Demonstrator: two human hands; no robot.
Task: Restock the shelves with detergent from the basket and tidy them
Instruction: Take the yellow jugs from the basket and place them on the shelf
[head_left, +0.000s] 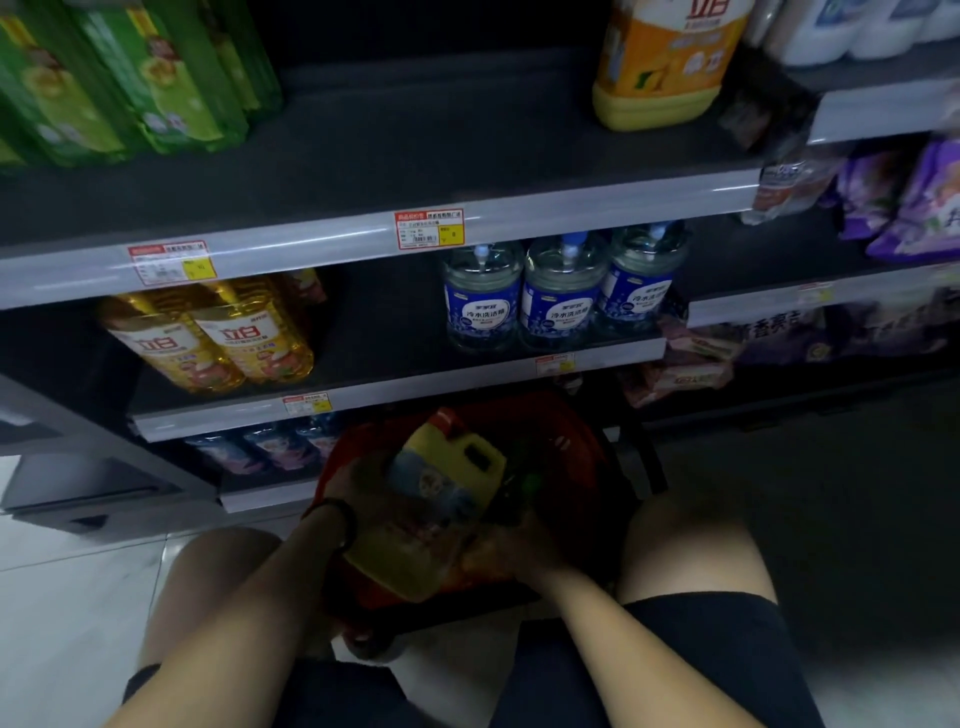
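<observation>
Dark shelves (363, 244) fill your view. At 6 o'clock your left hand (358, 486) and right hand (501, 553) both grip one yellow detergent jug (441, 499) over the red basket (576, 457). You seem to be lifting it out. Next, probably raise it toward 1 o'clock, beside the single orange jug (670, 62). Lower down stand three blue bottles (563, 296) and two golden bottles (208, 338).

Hidden, cut off, blurred

The yellow jug (441, 499) hides most of the red basket (566, 447) and its contents; left hand (358, 486) and right hand (501, 553) smear against it — how the fingers lie cannot be told. The green packs (104, 78) are cut at top and left, the orange jug (665, 57) at top; price tags (429, 228) too small to read.
</observation>
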